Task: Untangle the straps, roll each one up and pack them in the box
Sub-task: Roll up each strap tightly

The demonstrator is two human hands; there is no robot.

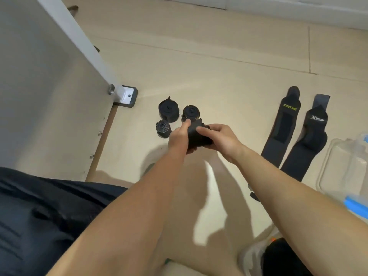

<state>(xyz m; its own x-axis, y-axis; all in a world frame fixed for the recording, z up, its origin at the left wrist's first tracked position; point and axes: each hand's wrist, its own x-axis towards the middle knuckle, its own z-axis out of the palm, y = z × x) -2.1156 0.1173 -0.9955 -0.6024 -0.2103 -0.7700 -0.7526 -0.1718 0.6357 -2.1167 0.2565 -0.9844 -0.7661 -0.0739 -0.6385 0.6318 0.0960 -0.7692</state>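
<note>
Two hands meet above the floor (219,66), both closed round one black strap (197,137). The left hand (179,137) grips its near side, and the right hand (223,138) curls its fingers over the top, hiding how far it is rolled. Three rolled straps (168,112) sit just beyond the left hand. Two flat straps (282,128) lie well to the right, beside a clear box (338,166) cut off at the frame edge. Open floor stretches beyond, and a pale cabinet panel (49,86) bounds the left.
</note>
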